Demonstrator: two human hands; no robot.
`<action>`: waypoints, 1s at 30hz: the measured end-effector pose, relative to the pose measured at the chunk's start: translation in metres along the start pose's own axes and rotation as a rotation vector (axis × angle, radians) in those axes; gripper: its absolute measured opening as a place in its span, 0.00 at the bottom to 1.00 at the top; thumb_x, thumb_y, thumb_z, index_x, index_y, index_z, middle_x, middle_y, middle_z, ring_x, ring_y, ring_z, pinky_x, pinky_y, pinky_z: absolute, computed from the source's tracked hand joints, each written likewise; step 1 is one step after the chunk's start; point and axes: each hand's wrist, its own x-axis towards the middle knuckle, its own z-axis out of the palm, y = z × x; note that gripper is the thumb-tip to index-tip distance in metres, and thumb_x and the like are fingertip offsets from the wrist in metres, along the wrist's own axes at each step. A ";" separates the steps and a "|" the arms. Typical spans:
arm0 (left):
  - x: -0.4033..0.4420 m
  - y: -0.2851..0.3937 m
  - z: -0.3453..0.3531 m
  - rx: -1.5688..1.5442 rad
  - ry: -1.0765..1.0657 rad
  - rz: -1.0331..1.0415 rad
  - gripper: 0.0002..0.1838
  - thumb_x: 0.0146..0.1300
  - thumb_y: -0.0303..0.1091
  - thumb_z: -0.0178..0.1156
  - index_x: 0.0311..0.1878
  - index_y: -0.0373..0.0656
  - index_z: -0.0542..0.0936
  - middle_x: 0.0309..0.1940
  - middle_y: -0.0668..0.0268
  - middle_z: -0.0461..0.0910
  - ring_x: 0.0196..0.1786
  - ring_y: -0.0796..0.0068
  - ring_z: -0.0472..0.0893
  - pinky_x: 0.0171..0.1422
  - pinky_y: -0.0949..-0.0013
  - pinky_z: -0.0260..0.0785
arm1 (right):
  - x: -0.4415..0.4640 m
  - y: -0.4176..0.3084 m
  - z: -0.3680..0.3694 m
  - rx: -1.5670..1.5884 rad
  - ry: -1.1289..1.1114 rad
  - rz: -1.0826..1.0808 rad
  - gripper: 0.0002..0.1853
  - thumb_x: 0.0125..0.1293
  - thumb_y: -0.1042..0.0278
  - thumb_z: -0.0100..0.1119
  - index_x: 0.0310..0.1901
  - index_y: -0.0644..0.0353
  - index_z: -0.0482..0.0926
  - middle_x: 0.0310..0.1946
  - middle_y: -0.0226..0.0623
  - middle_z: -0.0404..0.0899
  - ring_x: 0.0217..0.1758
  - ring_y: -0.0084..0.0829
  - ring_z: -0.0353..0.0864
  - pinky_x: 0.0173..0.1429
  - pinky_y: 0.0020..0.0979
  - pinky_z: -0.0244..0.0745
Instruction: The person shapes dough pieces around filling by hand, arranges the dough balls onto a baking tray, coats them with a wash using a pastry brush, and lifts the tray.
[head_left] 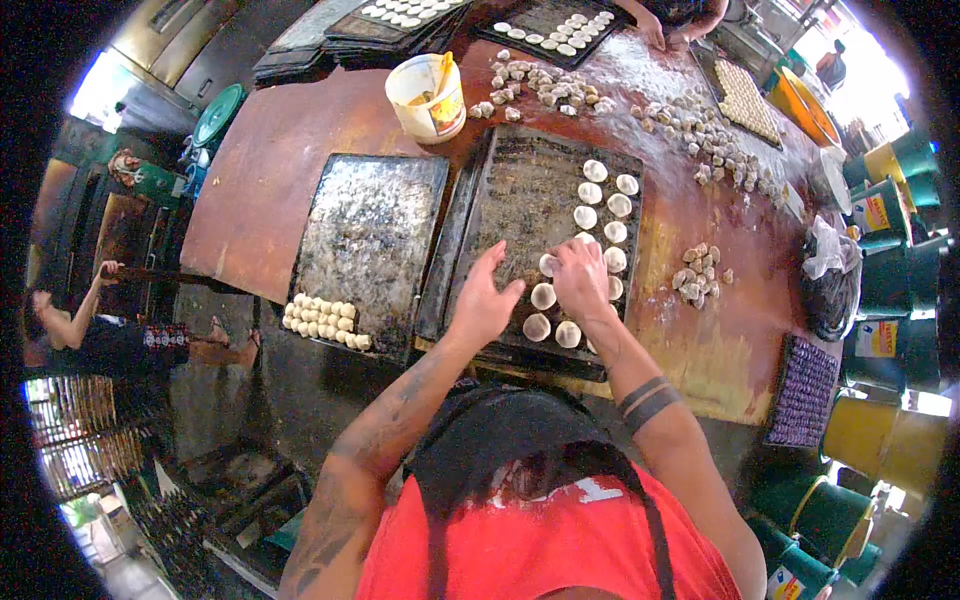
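A dark baking tray (510, 200) lies in front of me, with two rows of flat, pale dough rounds (593, 171) along its right side. My right hand (582, 280) is over these rows, its fingers bunched at a dough round (549, 265) in the left row and partly hiding it. Some neighbouring rounds are covered by this hand too. To the left, my left hand (487, 300) hovers over the bare part of the tray, thumb and fingers apart, holding nothing.
A second tray (375, 220) at left carries small dough balls (325, 320). Behind stands a white bucket (427, 100) with a yellow handle inside. Floured dough lumps (700, 275) lie at right and across the back. Another person's hands (665, 32) work at the far edge.
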 end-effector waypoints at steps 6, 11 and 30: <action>-0.025 -0.005 -0.026 -0.206 -0.129 -0.198 0.17 0.66 0.29 0.63 0.57 0.35 0.77 0.46 0.62 0.83 0.45 0.74 0.80 0.54 0.69 0.74 | -0.050 -0.024 0.034 -0.204 0.474 -0.415 0.18 0.65 0.59 0.58 0.51 0.60 0.82 0.54 0.45 0.78 0.59 0.49 0.75 0.63 0.47 0.71; -0.054 0.008 -0.050 0.040 -0.293 -0.178 0.13 0.65 0.32 0.63 0.50 0.40 0.81 0.40 0.60 0.85 0.42 0.68 0.83 0.50 0.65 0.75 | -0.029 0.052 -0.023 0.036 0.423 0.004 0.15 0.63 0.69 0.55 0.50 0.59 0.83 0.47 0.50 0.83 0.53 0.48 0.79 0.61 0.44 0.72; 0.004 -0.069 -0.095 0.006 0.061 -0.367 0.04 0.57 0.28 0.66 0.36 0.39 0.84 0.41 0.60 0.85 0.42 0.69 0.84 0.48 0.65 0.76 | -0.063 0.132 0.025 1.667 0.422 0.217 0.03 0.72 0.66 0.52 0.39 0.49 0.76 0.28 0.20 0.70 0.27 0.18 0.68 0.26 0.25 0.65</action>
